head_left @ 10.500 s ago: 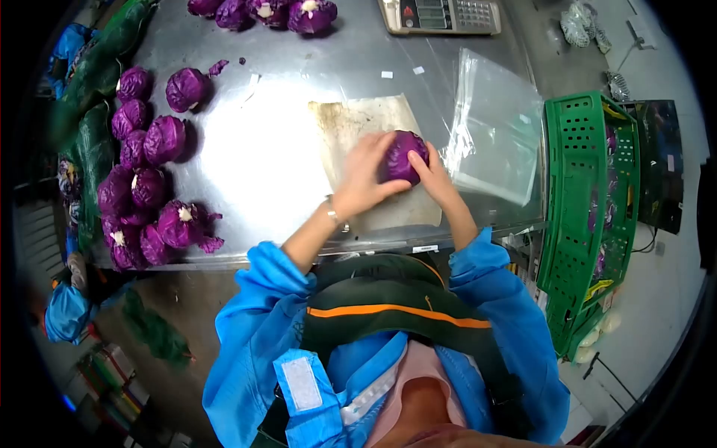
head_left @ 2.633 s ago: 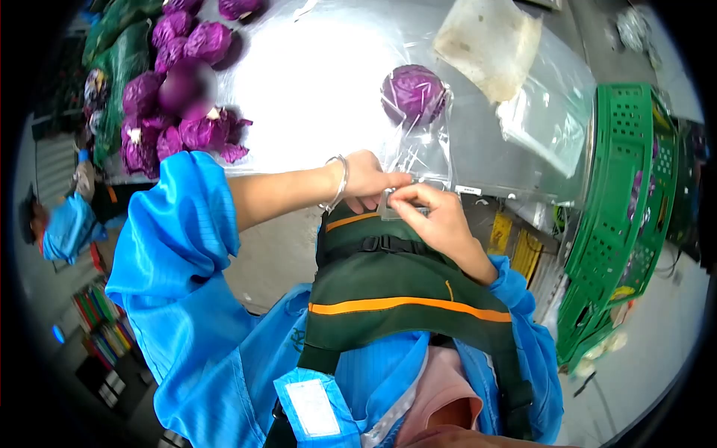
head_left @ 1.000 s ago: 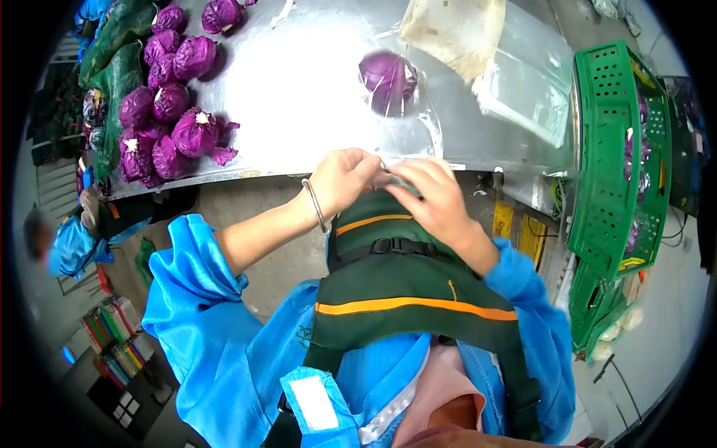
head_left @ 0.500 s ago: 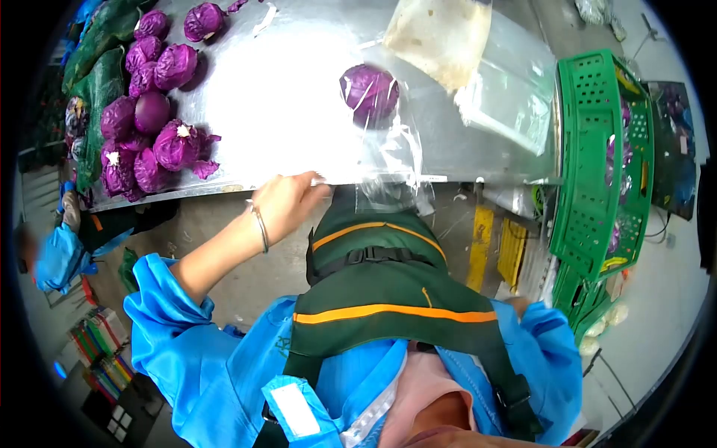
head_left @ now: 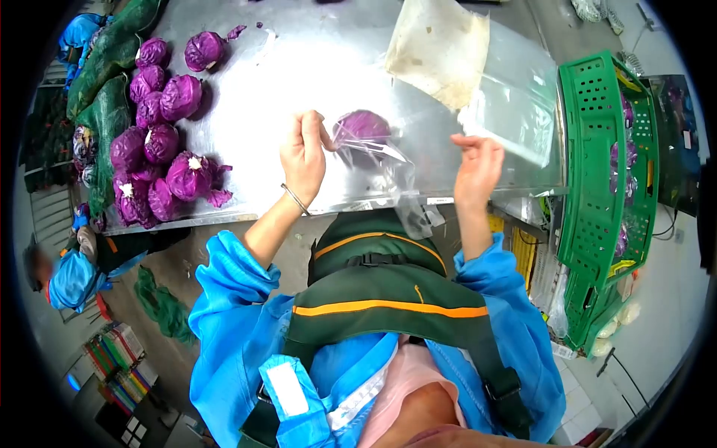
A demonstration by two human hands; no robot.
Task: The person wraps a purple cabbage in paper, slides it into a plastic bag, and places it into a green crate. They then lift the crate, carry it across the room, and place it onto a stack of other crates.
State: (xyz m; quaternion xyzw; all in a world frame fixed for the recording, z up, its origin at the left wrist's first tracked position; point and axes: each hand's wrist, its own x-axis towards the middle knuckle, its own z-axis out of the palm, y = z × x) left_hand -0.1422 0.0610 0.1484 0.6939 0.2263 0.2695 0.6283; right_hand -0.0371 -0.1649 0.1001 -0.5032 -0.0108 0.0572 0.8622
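Observation:
A purple cabbage [head_left: 361,125] rests on the metal table, inside or under a clear plastic bag [head_left: 399,168] whose loose end hangs over the front edge. At its left side is my left hand [head_left: 302,155], wearing a bracelet, fingers curled and seemingly pinching the edge of the bag. My right hand [head_left: 478,170] is raised over the table to the right of the bag, its fingers loosely extended and holding nothing. Beyond it lies a stack of flat clear bags [head_left: 514,101], partly overlapped by a stained, off-white sheet [head_left: 441,48].
Several purple cabbages [head_left: 181,97] are grouped on the left of the metal table [head_left: 250,160], beside green mesh sacks [head_left: 104,127]. A green crate [head_left: 590,168] with bagged cabbages stands at the right edge. Another person [head_left: 75,276] in blue is at the far left.
My left hand has moved up from the table's front edge to the cabbage's left side. My right hand has come into view over the table. The bag's loose end has shifted.

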